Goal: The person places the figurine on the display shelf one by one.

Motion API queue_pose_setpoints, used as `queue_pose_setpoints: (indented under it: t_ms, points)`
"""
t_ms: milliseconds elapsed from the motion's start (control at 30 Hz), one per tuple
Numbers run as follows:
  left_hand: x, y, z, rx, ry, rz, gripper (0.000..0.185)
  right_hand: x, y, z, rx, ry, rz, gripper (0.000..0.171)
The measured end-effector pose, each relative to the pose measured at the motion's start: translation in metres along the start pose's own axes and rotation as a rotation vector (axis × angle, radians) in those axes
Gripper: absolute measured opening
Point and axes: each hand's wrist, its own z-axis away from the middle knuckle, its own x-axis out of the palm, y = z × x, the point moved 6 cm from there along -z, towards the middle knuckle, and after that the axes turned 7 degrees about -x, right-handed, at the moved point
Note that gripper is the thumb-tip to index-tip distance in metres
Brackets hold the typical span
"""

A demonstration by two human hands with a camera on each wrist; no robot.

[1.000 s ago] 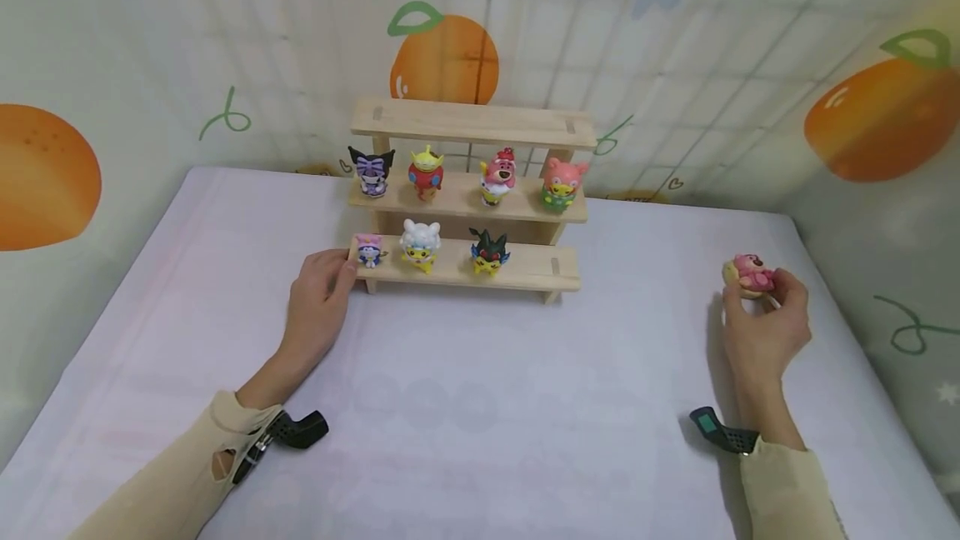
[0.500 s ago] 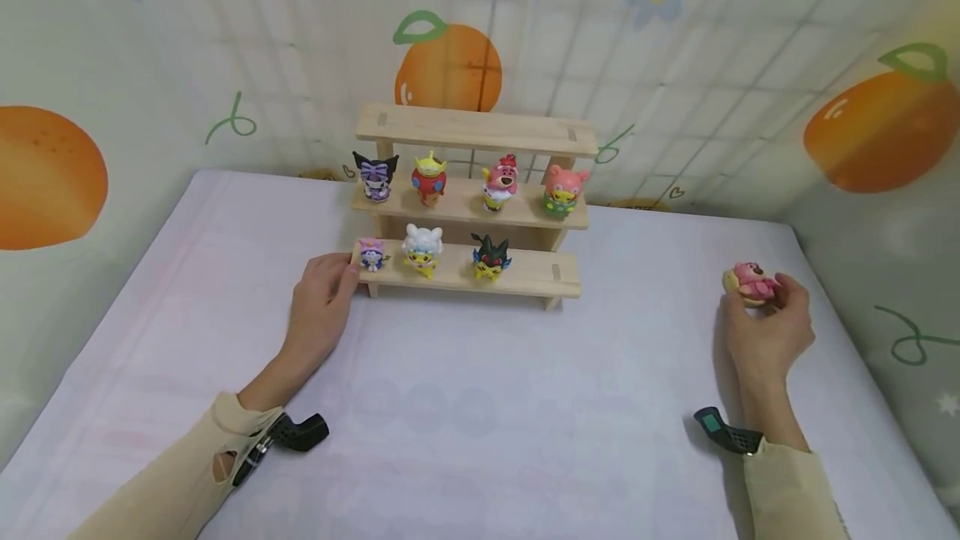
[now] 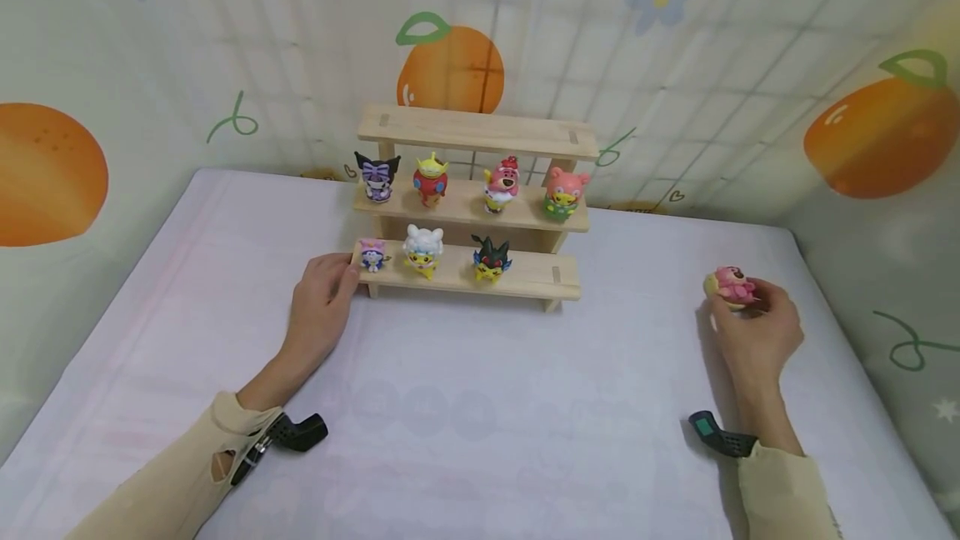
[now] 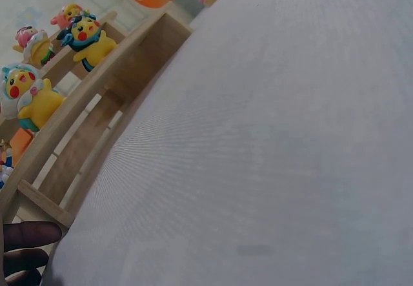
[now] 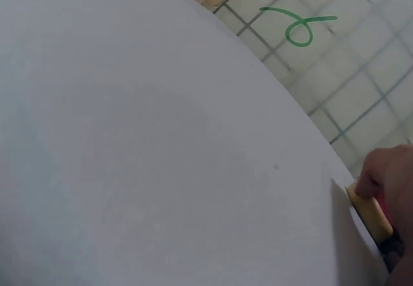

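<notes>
A three-tier wooden display shelf [image 3: 467, 277] stands at the back of the table. My left hand [image 3: 321, 294] holds the left end of its lowest step. Fingers [image 4: 31, 234] show there in the left wrist view. On that step are a small purple-and-pink figurine [image 3: 372, 256], a white-hooded yellow figurine [image 3: 423, 252] and a black-hooded yellow figurine [image 3: 491, 259]. My right hand [image 3: 757, 332], far to the right, pinches a pink bear figurine [image 3: 733, 285] with a cream-yellow part, just above the table. In the right wrist view the hand mostly hides it.
Several figurines line the middle step: one black-and-purple [image 3: 377, 177], one red with a yellow top [image 3: 431, 181], one pink and white [image 3: 501, 185], one pink and green [image 3: 564, 194]. The top step [image 3: 480, 132] is bare wood. A patterned curtain [image 3: 330, 65] hangs behind the white table [image 3: 480, 423].
My right hand has shifted slightly left with the pink bear figurine in its fingers. The left hand stays at the shelf's end. The head view has tilted a little.
</notes>
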Motion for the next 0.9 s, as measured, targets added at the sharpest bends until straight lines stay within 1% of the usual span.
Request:
queue_pose_setpoints:
  t_ms: [167, 333, 500, 733, 900]
  points:
    - [0.001, 0.0, -0.001, -0.003, 0.0, 0.001, 0.038, 0.004, -0.006, 0.003, -0.05, -0.051, 0.021, 0.065]
    - [0.001, 0.0, 0.0, -0.01, -0.005, -0.004, 0.038, 0.008, -0.011, 0.006, -0.069, -0.108, 0.02, 0.068]
    - [0.001, 0.001, 0.001, -0.01, -0.011, -0.003, 0.039, 0.009, -0.016, 0.008, -0.113, -0.116, 0.028, 0.067]
    - [0.0, 0.0, 0.0, -0.001, -0.001, -0.006, 0.038, 0.016, -0.032, 0.014, -0.196, -0.141, 0.011, 0.066]
    - [0.0, 0.001, -0.001, 0.014, 0.005, -0.003, 0.037, 0.023, -0.047, 0.023, -0.245, -0.193, -0.007, 0.067]
